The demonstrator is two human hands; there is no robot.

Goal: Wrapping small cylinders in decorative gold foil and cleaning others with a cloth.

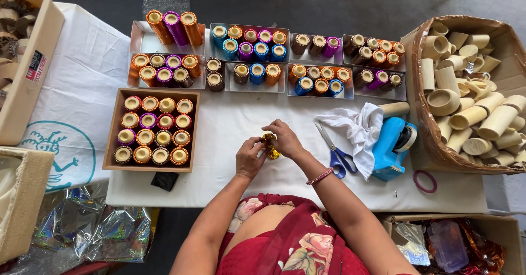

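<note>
Both my hands meet over the white table just in front of me. My left hand and my right hand together grip a small piece wrapped in shiny gold foil, fingers pinched around it. What lies under the foil is hidden. A pink bangle sits on my right wrist.
A brown tray of foil-wrapped cups stands left. Metal trays of coloured wrapped cups line the back. Blue-handled scissors, a white cloth and a blue tape dispenser lie right, beside a box of bare bamboo cups.
</note>
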